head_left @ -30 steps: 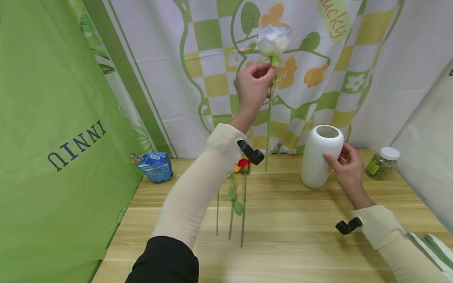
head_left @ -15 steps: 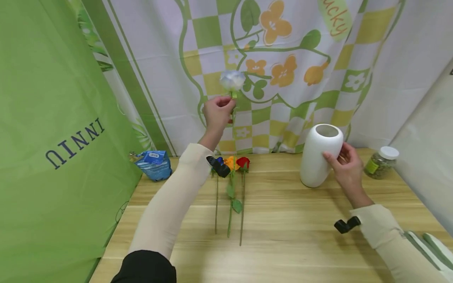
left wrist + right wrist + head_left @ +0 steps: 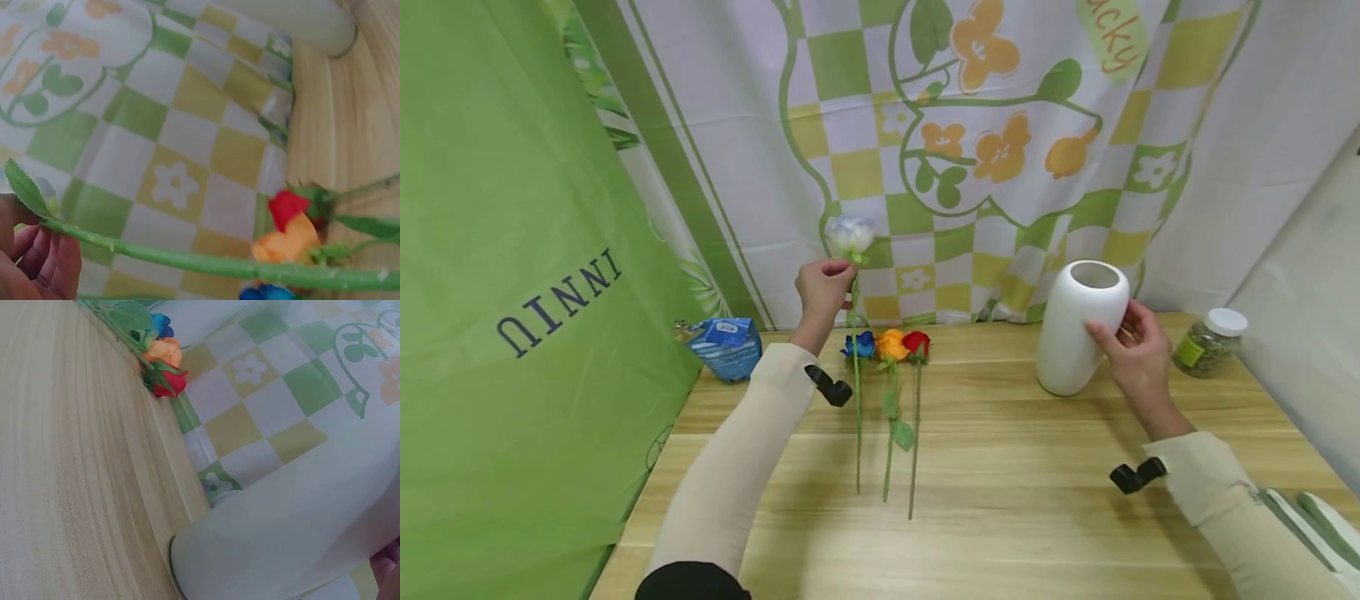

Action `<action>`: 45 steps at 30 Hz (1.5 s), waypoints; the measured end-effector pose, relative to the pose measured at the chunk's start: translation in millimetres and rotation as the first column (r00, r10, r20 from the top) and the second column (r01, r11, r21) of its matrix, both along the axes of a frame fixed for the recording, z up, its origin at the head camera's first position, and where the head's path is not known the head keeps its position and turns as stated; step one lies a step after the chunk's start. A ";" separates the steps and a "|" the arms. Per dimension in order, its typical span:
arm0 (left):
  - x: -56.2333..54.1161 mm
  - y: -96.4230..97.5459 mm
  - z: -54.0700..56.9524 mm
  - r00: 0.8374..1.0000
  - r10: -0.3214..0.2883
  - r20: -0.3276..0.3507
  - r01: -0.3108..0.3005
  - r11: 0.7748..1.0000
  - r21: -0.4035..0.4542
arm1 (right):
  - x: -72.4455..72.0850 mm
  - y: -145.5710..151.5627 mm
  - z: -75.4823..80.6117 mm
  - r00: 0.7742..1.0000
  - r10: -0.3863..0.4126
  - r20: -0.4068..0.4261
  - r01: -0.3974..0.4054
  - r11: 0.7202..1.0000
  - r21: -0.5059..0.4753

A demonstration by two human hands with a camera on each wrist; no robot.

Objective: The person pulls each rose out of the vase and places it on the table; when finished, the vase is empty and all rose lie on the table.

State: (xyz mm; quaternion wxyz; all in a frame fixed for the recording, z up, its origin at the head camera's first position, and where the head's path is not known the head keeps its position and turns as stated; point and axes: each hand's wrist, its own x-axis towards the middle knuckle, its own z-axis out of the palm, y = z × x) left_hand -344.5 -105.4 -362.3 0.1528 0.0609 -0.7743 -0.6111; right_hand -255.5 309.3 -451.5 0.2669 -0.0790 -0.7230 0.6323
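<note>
High on its green stem, a white rose (image 3: 851, 234) is pinched by my left hand (image 3: 824, 292); the stem (image 3: 187, 259) hangs down in front of a blue rose (image 3: 860, 344). Beside that one, an orange rose (image 3: 892, 345) and a red rose (image 3: 916, 343) lie on the table with their stems toward me. My right hand (image 3: 1131, 354) holds the side of an upright white vase (image 3: 1070, 350), thumb on the near face and fingers behind. In the right wrist view the vase (image 3: 269, 544) hides most of that hand.
A blue bag (image 3: 728, 348) stands at the table's back left. Right of the vase is a jar (image 3: 1212, 343) with a white lid. A patterned curtain (image 3: 880, 108) hangs along the back edge of the wooden table (image 3: 1000, 500). Something green and white lies by the right sleeve.
My left hand has moved left and down with the white rose, from high near the vase to above the blue rose. The right hand stays on the vase.
</note>
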 end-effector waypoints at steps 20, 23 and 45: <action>22.3 -49.2 -80.7 0.974 0.045 0.222 -0.019 0.993 -0.115 | -1.6 -1.1 -1.0 1.000 0.013 0.002 -0.013 0.999 -0.051; 26.6 -54.9 -94.7 0.963 0.063 0.264 -0.023 0.988 -0.151 | -1.5 -1.2 -1.4 1.000 0.012 0.007 -0.011 0.999 -0.044; 18.7 -65.0 -128.8 0.924 0.170 0.344 -0.060 0.950 -0.307 | -1.7 0.8 0.5 1.000 -0.004 0.022 0.004 1.000 -0.014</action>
